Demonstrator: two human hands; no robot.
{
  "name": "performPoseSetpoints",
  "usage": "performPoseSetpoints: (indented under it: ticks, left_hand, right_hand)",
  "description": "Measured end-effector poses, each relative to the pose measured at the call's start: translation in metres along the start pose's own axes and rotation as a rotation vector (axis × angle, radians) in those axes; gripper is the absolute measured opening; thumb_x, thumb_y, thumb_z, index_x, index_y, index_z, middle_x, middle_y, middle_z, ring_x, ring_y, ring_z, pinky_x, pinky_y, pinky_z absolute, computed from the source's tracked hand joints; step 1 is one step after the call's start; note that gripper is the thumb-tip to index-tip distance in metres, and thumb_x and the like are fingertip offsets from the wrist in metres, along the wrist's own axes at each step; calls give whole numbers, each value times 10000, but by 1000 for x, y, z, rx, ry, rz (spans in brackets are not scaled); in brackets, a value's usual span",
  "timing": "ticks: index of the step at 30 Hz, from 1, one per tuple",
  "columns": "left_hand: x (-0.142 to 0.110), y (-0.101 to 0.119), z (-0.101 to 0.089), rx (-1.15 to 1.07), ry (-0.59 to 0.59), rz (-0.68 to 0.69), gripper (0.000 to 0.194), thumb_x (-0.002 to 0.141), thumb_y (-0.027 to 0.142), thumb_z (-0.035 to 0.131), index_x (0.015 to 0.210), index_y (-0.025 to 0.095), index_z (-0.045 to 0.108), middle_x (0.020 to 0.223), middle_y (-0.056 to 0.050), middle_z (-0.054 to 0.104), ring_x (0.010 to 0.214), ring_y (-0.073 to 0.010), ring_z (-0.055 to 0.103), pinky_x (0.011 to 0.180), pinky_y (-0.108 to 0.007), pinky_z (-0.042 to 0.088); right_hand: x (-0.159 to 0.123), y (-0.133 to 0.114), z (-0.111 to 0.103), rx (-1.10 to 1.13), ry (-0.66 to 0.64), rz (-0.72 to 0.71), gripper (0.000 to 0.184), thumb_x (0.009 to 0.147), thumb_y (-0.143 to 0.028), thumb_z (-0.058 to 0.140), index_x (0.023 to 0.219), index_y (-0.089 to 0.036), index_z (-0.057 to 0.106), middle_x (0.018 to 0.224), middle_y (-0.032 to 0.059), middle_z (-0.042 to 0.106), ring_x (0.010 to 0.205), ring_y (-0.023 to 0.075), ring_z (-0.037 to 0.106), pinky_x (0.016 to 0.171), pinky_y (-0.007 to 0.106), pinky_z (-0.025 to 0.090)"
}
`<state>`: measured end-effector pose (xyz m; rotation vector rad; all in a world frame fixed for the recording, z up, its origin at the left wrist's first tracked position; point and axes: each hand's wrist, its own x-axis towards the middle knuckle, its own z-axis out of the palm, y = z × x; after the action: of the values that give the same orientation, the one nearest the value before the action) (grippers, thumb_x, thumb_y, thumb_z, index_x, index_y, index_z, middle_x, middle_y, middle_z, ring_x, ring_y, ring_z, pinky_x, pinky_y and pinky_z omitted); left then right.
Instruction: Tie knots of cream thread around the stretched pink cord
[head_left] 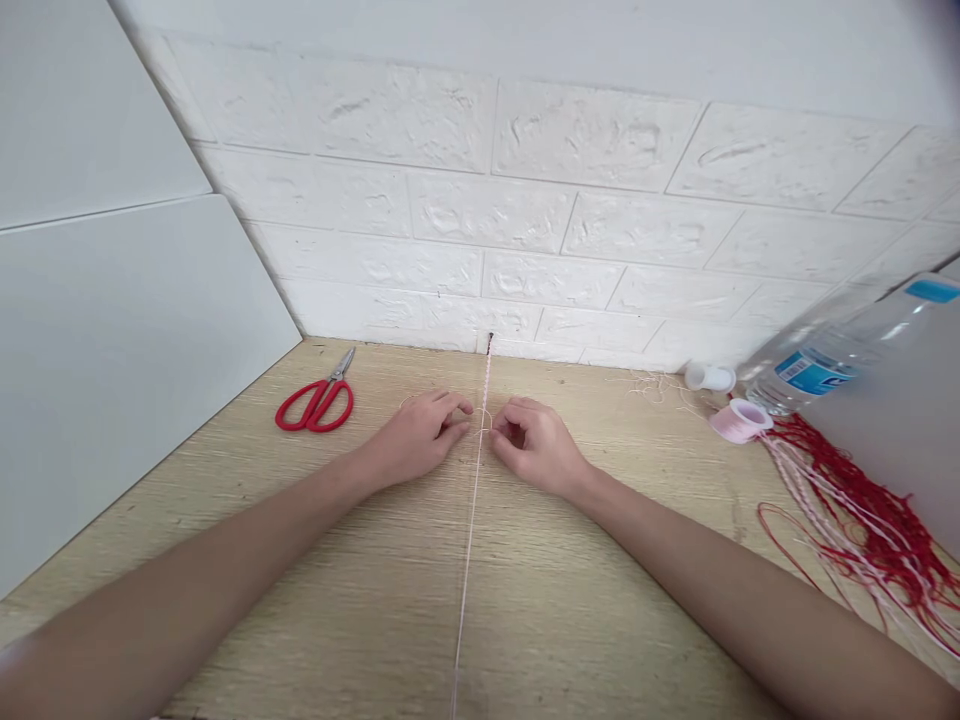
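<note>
A white cord [470, 530] runs taut from the wall toward me, down the middle of the table. Its far stretch is a pale pink and white knotted braid [487, 385], fixed at the wall by a dark end. Thin thread makes a small loop across the cord between my hands. Left of the cord, my left hand [424, 436] has its thumb and forefinger a little apart near the loop. On the other side my right hand [541, 445] is closed in a pinch on the thin thread [486, 431], its fingertips beside the cord.
Red-handled scissors [315, 403] lie at the left. To the right are a white spool [710, 377], a pink thread spool [740, 420], a clear water bottle [840, 350] and a heap of red cords [874, 530]. A white brick-patterned wall [532, 210] bounds the table's back.
</note>
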<state>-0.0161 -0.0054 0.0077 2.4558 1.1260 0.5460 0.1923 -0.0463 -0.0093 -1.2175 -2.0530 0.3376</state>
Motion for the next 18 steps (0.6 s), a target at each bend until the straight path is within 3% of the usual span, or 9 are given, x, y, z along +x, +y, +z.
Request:
performPoseSetpoints:
  ticks: [6, 12, 15, 18]
  left_hand:
    - [0, -1, -4, -42, -5, -78, 312, 941, 379, 449, 1170, 216, 583, 875, -29, 654, 797, -187, 592, 757, -312, 416]
    - [1, -5, -1, -61, 26, -63, 305, 957, 358, 407, 1142, 204, 593, 886, -34, 669, 794, -184, 597, 764, -304, 411]
    - [1, -8, 1, -37, 27, -66, 298, 953, 364, 415, 1135, 203, 589, 842, -26, 662, 764, -184, 590, 758, -305, 410]
    - [2, -9, 1, -10, 25, -65, 289, 954, 362, 411, 1120, 205, 587, 829, -22, 656, 755, -182, 585, 752, -307, 409]
  right_hand:
    - [0, -4, -6, 106, 46, 32, 172, 772, -137, 564, 629, -202, 493, 683, 10, 543, 710, 170, 515, 661, 299, 401]
    - [-1, -8, -13, 347, 37, -25, 226, 695, -71, 520, 571, -207, 389, 817, 31, 647, 834, 184, 580, 781, 329, 436]
    - [-3, -6, -12, 431, -31, 64, 213, 690, -76, 500, 573, -207, 381, 737, 10, 643, 688, 145, 550, 628, 273, 413]
    - [-3, -3, -9, 400, -51, 177, 187, 710, -109, 506, 579, -202, 410, 577, -34, 510, 529, 101, 405, 486, 235, 298]
